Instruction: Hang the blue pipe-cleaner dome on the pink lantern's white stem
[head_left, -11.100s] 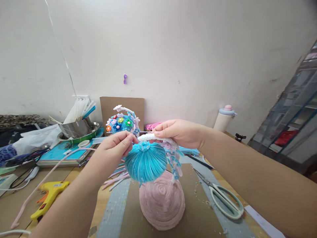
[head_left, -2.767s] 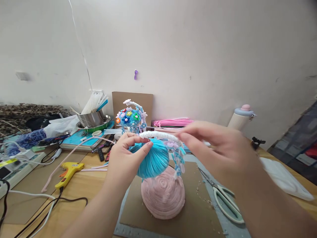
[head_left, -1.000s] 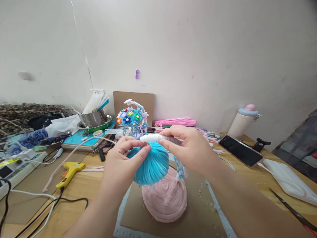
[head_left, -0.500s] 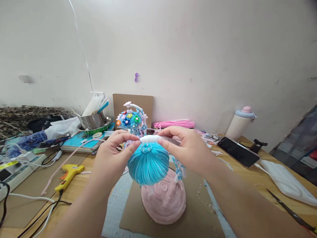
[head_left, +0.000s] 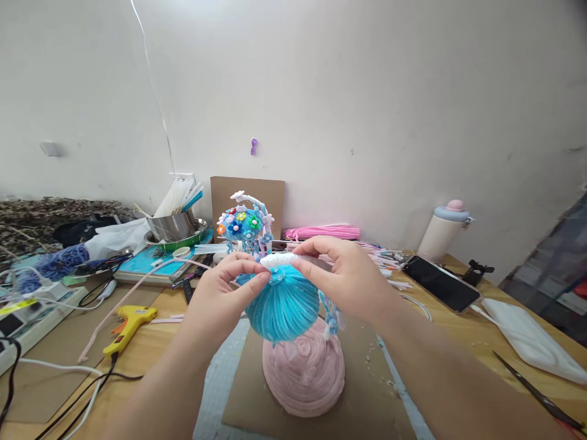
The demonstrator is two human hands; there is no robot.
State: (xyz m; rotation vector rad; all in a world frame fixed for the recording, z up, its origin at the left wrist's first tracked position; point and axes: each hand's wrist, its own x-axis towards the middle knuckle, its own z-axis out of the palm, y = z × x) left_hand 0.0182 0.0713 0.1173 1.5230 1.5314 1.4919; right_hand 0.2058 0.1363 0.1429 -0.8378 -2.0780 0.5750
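Over the desk (head_left: pixel 153 353), the blue dome (head_left: pixel 284 311) sits low between the hands; right hand (head_left: pixel 345 275) pinching, left hand (head_left: pixel 227 294) at the tip, grip unclear! The white stem (head_left: pixel 278 260) lies crosswise, just above the blue bead cluster (head_left: pixel 277 278).

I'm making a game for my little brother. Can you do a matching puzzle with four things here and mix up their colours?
1. Stem
2. Dome
3. Disc
4. Glue gun

A. Yellow, with an orange trigger
B. Pink, on the brown cardboard
C. White, held by the right fingers
D. Blue, with ridges

Right pairs: 1-C, 2-D, 3-B, 4-A
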